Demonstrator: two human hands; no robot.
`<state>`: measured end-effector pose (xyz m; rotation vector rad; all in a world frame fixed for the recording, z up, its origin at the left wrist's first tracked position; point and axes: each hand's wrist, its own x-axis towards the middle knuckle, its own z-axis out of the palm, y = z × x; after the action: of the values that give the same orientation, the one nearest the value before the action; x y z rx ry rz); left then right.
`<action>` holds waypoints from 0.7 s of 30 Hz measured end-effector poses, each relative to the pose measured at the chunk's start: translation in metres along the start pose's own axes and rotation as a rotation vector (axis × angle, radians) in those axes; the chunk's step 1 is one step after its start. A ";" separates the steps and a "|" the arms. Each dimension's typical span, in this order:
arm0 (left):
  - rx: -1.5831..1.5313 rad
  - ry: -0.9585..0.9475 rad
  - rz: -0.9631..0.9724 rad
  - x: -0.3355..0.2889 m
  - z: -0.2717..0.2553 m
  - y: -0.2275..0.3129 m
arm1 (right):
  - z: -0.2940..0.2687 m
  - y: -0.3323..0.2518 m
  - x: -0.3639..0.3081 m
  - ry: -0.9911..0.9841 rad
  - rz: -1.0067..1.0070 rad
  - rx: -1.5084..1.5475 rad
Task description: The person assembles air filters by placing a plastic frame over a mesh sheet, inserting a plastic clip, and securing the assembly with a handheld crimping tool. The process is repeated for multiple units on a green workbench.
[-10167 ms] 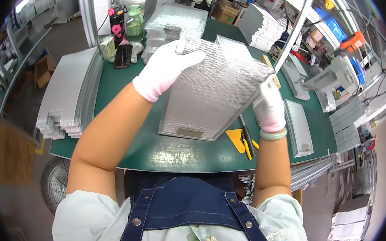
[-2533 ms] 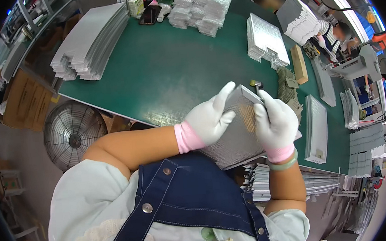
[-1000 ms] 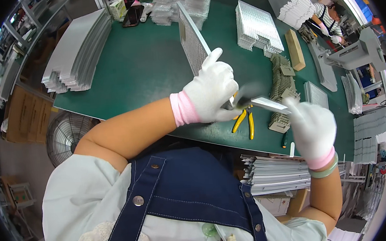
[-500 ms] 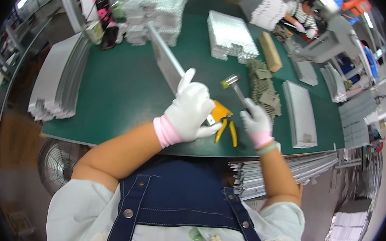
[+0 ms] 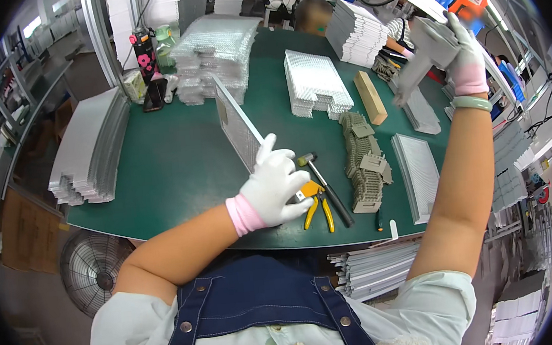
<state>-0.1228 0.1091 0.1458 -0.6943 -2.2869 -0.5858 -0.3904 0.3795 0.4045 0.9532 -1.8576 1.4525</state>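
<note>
My left hand (image 5: 272, 189), in a white glove with a pink cuff, is closed around the near end of a thin light-grey metal panel (image 5: 238, 125). That panel stands on its long edge and slants away from me. Raised at the upper right, my gloved right hand (image 5: 466, 54) grips a grey gun-shaped tool (image 5: 430, 49), slightly blurred. Just right of the left hand, yellow-handled pliers (image 5: 320, 209) lie on the green table (image 5: 171, 161). Beside them rests a hammer (image 5: 326, 188) with a black grip.
Metal panels are stacked at left (image 5: 86, 148), behind (image 5: 317, 78) and at right (image 5: 417, 174). Olive-grey clips (image 5: 366, 162) lie in rows near a wooden block (image 5: 370, 97). Wrapped parts (image 5: 211, 54) sit at the back. An orange hanging device (image 5: 470, 0) is beyond my right hand.
My right hand has put the hammer down beside the pliers and risen to the upper right, where it has taken hold of the grey tool. The left hand still holds the panel.
</note>
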 end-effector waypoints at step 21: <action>-0.023 0.038 -0.052 0.014 0.030 -0.003 | 0.061 -0.083 -0.142 0.199 -0.471 -0.037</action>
<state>-0.1476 0.1285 0.1348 -0.6308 -2.2720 -0.6451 -0.2424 0.3330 0.3222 1.0939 -1.3922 1.1710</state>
